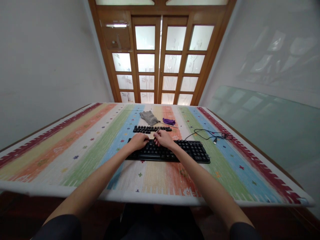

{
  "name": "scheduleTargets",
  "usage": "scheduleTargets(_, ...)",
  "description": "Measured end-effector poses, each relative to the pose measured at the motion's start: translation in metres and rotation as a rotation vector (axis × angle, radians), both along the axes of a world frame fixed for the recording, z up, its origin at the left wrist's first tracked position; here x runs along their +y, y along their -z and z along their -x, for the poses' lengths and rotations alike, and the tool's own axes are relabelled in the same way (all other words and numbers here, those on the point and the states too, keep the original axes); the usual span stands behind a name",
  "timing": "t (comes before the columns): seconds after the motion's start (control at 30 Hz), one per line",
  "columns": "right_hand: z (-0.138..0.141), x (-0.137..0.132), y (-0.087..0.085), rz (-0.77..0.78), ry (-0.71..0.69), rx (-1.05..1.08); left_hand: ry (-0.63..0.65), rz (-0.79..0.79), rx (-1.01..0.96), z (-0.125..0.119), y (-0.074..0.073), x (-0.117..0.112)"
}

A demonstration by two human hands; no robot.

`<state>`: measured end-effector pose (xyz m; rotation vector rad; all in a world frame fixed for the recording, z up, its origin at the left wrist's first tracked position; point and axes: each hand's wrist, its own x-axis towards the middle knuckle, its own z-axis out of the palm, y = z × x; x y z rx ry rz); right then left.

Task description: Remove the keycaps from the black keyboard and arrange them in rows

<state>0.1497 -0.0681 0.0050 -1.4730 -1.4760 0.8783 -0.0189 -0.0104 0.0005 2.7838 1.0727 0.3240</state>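
Both left hand, right hand: fingers curled (hold: can't tell) at USB keyboard, keycaps beyond; likely key-by-key work, next needs precision.

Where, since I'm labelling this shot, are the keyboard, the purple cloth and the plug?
Keyboard [162,152]: head view, keys near its middle.
Purple cloth [169,121]: head view, its crumpled middle.
Plug [215,140]: head view, its body.

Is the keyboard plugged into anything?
No, the plug on the keyboard's cable lies loose on the striped tablecloth.
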Motion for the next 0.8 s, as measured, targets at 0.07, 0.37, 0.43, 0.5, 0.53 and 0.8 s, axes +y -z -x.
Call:
scheduleTargets(0.07,-0.003,-0.003,0.001,-0.019,0.006,0.032,0.011,0.044,-0.011,0.001,-0.001,0.003)
scheduleTargets(0.37,-0.016,-0.010,0.004,-0.154,0.042,0.081,0.074,0.137,-0.240,-0.004,-0.012,-0.001)
scheduleTargets(0.43,-0.019,-0.011,0.004,-0.179,0.063,0.092,0.115,0.141,-0.246,-0.007,-0.017,-0.004)
scheduleTargets(0.5,-0.021,-0.011,0.005,-0.195,0.076,0.102,0.141,0.139,-0.246,-0.010,-0.020,-0.006)
scheduleTargets(0.53,-0.022,-0.011,0.006,-0.200,0.079,0.104,0.151,0.138,-0.244,-0.011,-0.020,-0.006)
scheduleTargets(0.8,-0.027,-0.011,0.013,-0.224,0.073,0.095,0.182,0.042,-0.238,-0.017,-0.014,-0.002)
